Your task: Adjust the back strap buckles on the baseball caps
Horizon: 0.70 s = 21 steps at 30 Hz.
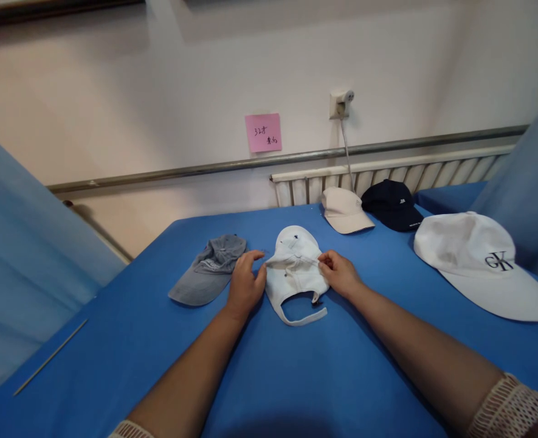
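A white baseball cap point(296, 275) lies flattened on the blue-covered table, its brim pointing away from me and its strap loose at the near side. At its right edge, the fingers of my right hand point(340, 274) are closed in a pinch on the fabric. My left hand point(245, 283) is at the cap's left edge, thumb and forefinger apart, with the thumb close against the fabric. Just left of that hand rests a grey cap point(209, 271), its crown partly collapsed.
A beige cap point(345, 210), a navy cap point(393, 205) and a large white cap with black letters point(472, 255) sit on the right. A thin stick point(51, 358) lies at left. Behind the table are a radiator point(296, 188) and a metal rail point(196, 170); blue curtains point(27, 261) flank it.
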Tool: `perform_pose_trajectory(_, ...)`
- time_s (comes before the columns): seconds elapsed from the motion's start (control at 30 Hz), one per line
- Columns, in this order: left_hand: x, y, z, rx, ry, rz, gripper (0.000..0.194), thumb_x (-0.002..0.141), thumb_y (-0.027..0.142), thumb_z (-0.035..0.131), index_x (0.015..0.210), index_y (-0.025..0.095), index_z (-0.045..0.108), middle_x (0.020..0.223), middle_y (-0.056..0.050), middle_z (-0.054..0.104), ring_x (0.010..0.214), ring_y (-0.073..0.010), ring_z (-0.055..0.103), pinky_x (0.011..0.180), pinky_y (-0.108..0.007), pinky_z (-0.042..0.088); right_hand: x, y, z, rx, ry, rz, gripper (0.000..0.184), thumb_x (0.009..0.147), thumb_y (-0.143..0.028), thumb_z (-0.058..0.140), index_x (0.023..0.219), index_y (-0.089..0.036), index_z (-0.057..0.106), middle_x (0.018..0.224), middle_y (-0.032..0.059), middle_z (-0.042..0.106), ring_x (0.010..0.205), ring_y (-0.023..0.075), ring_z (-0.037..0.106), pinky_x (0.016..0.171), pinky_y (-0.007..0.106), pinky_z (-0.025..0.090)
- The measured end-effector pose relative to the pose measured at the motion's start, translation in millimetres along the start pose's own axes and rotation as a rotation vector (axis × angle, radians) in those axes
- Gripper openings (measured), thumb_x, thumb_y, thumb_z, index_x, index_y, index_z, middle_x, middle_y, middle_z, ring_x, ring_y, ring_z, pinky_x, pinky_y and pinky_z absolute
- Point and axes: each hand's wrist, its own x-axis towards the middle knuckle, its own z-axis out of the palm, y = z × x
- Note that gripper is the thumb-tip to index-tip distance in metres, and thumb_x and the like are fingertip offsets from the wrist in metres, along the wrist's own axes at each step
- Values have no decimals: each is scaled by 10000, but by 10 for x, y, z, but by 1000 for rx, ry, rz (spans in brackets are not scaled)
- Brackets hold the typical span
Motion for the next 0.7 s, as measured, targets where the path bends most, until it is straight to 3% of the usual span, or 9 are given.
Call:
perform_pose_trajectory(0.07, -37, 123, -23, -11, 4, 165, 174, 857, 184, 523, 1012, 181, 601, 1056, -88, 661, 1040, -224, 596, 968, -409, 455, -11, -32, -17, 0, 22, -8, 125, 846, -267, 528, 947, -224, 587, 861, 14, 689, 785, 169, 633, 706, 275, 462)
perform_pose_trajectory(0.17, -99, 294, -21, -73, -209, 313, 174, 871, 178, 530, 1032, 193, 593, 1100, -84, 652, 1067, -206, 595, 972, -376, 468, -25, -57, -27, -18, 23, -45, 109, 840, -259, 531, 925, -225, 590, 836, 11, 685, 760, 170, 629, 693, 278, 463)
perform_pose_trajectory(0.27, -137, 366, 55, -41, -418, 336, 347, 820, 228, 634, 1160, 197, 564, 1238, -106, 602, 1167, -242, 549, 1015, -408, 449, -31, -45, -15, -28, 2, -76, 105, 839, -244, 522, 912, -230, 595, 818, 2, 686, 734, 165, 627, 662, 267, 463)
perform_pose_trajectory(0.37, -139, 329, 142, 51, -517, 294, 380, 796, 197, 643, 1169, 190, 572, 1219, -110, 615, 1127, -262, 568, 990, -436, 461, -32, -24, 1, -44, -13, -87, 121, 831, -228, 528, 928, -233, 601, 828, -2, 689, 734, 162, 627, 655, 262, 465)
perform_pose_trajectory(0.53, -119, 245, 153, 61, -432, 170, 308, 842, 146, 525, 1138, 192, 593, 1141, -79, 665, 1063, -233, 607, 950, -392, 480, -68, -110, -51, -137, -10, -173, 160, 841, -210, 523, 980, -217, 603, 923, 37, 672, 805, 185, 623, 725, 304, 474)
perform_pose_trajectory(0.63, -108, 216, 118, 43, -400, 100, 285, 860, 162, 499, 1124, 189, 603, 1138, -74, 673, 1062, -227, 616, 949, -379, 479, -146, -256, -139, -168, 68, -348, 198, 837, -161, 508, 1012, -203, 591, 1004, 67, 642, 914, 207, 604, 815, 339, 467)
perform_pose_trajectory(0.7, -100, 185, 105, 42, -397, 73, 277, 863, 169, 493, 1113, 187, 611, 1129, -77, 678, 1052, -230, 621, 945, -383, 479, -219, -365, -199, -127, 51, -489, 222, 830, -128, 506, 1024, -202, 583, 1018, 67, 639, 954, 206, 592, 842, 335, 462)
